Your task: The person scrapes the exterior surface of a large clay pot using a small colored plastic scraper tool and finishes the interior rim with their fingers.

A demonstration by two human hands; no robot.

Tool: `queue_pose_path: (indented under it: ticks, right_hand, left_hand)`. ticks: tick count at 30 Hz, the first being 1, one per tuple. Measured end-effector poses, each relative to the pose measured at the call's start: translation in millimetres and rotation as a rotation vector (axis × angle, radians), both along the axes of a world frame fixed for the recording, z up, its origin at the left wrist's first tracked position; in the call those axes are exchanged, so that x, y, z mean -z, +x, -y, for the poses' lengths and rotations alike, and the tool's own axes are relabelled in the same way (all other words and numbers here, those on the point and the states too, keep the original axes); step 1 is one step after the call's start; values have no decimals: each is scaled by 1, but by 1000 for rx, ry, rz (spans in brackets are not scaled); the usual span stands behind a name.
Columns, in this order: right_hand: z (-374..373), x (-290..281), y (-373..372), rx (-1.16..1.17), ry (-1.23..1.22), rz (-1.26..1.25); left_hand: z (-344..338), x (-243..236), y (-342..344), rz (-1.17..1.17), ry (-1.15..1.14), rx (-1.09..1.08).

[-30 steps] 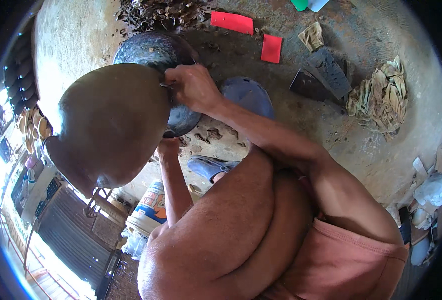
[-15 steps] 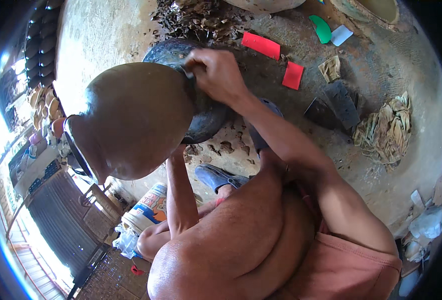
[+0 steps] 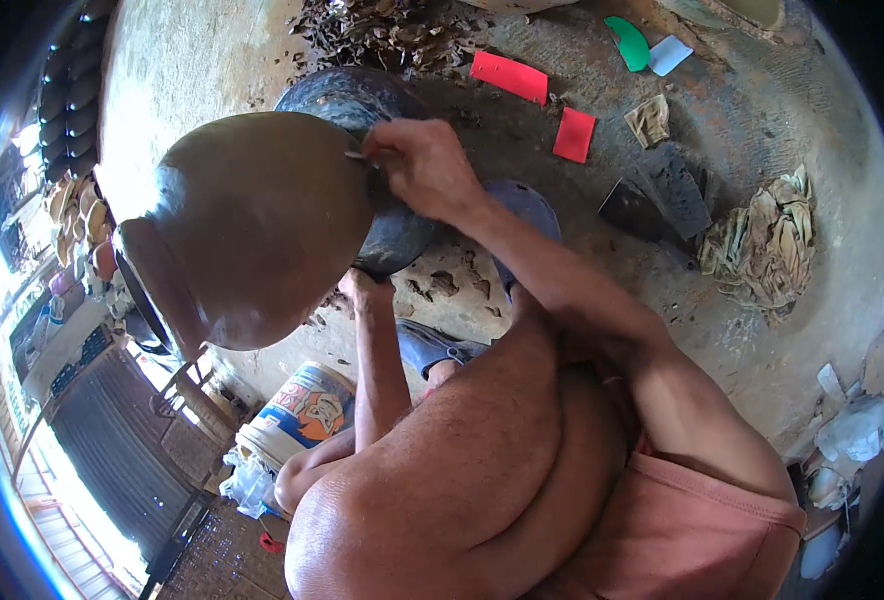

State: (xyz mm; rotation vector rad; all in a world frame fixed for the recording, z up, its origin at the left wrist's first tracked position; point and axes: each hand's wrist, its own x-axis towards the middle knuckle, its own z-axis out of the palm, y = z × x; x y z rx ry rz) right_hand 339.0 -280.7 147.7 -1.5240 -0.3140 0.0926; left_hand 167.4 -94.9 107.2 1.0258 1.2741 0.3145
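A large, round, brown clay pot [image 3: 262,220] fills the left middle, its flared rim toward the left and its base against a dark round potter's wheel [image 3: 327,95]. My right hand [image 3: 427,170] is closed in a pinch beside the pot's base. From its fingertips a small, thin, pale tool [image 3: 355,155] points at the pot's wall; the rest of it is hidden. Below the pot, my left hand [image 3: 367,287] reaches up to the wheel's near edge, fingers curled at the rim and partly hidden.
Dry leaf-like scraps [image 3: 382,40] lie behind the wheel. Red pieces [image 3: 509,77], a green piece [image 3: 628,44], dark blocks [image 3: 672,190] and a crumpled cloth [image 3: 762,245] are on the floor at right. A printed bucket [image 3: 312,400] stands near my left arm.
My left hand, mostly hidden behind the pot before, now shows at the wheel's edge. My right hand has shifted slightly along the base, and the pale tool's tip has come into sight.
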Motion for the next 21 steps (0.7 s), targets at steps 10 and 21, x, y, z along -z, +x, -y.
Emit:
queue_pose_path:
  ticks: [10,21]
  right_hand:
    - [18,-40,-63,-104,51,79]
    - [-12,-39,37,3,-47,124]
  left_hand:
    - [8,20,-36,256,-249,-66]
    - [26,9,-23,55,-60,-158]
